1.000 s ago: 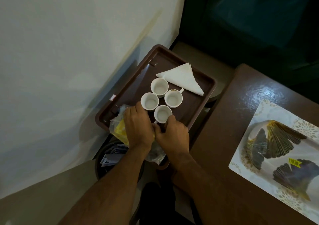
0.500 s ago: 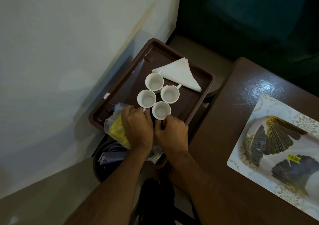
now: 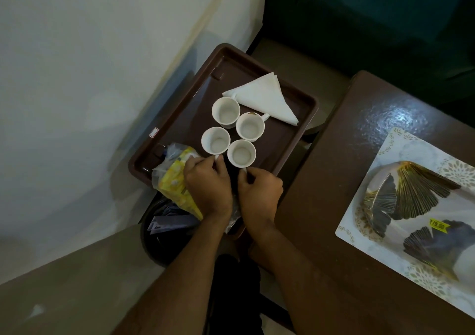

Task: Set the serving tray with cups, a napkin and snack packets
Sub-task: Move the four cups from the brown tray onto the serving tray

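1. Head view, change from half a second earlier: both hands have slid back from the cup cluster toward the tray's near edge. The left hand [image 3: 207, 187] now pinches the handle of the near-left cup [image 3: 215, 140]; the right hand [image 3: 260, 190] pinches the handle of the near-right cup [image 3: 241, 153]. The cups themselves sit in the same square cluster as before.
2. Fingers: on each hand thumb and forefinger are closed together on a cup handle; the remaining fingers are curled under and cannot be made out.
3. Hidden or unclear: both handles are mostly covered by fingertips. The snack packets [image 3: 174, 178], yellow inside a clear bag, are partly under the left hand and overhang the tray's near corner. A dark round bin [image 3: 164, 234] below holds papers, details unreadable in the dim light.
4. Task items: the brown tray [image 3: 180, 108] carries four white empty cups standing upright, the far-left cup [image 3: 225, 111] and far-right cup [image 3: 250, 128] touching or nearly touching their neighbours. A white napkin [image 3: 264, 98], folded into a triangle, lies flat just beyond the cups.
5. To the right, a dark table [image 3: 334, 170] bears a patterned placemat [image 3: 411, 154].
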The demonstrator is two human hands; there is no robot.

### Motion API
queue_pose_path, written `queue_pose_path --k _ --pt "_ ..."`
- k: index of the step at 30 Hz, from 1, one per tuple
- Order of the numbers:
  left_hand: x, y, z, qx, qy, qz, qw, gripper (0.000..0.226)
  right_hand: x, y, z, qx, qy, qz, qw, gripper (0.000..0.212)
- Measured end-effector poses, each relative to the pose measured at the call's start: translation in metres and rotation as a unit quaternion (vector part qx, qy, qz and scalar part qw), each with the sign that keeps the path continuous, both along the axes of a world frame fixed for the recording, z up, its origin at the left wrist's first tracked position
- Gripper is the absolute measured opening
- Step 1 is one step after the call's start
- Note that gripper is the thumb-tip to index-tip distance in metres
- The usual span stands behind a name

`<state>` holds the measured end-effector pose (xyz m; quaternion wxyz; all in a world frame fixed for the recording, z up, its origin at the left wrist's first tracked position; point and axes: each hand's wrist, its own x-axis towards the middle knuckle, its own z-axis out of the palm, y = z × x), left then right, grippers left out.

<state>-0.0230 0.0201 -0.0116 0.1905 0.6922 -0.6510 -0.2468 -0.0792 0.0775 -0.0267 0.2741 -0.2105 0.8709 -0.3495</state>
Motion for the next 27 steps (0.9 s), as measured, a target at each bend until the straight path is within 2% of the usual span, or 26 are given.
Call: queue_pose_path --k 6,13,24,27 --pt "-0.002 0.019 0.014 -0.054 0.032 0.034 0.997 0.015 -0.007 0.017 0.010 -0.056 0.041 0.001 0.998 0.041" --pt "-0.014 0.048 0.029 -0.098 0.055 -0.006 0.994 0.022 -0.035 0.045 0.034 -0.112 0.051 -0.030 0.992 0.014" --pt "-0.091 0.124 0.033 -0.047 0.107 -0.078 0.990 0.030 -0.099 0.131 0.040 -0.097 0.090 -0.134 0.982 0.010" --pt "-0.115 0.151 0.033 -0.037 0.126 -0.111 0.985 0.023 -0.117 0.160 0.037 -0.093 0.092 -0.164 0.978 0.010"
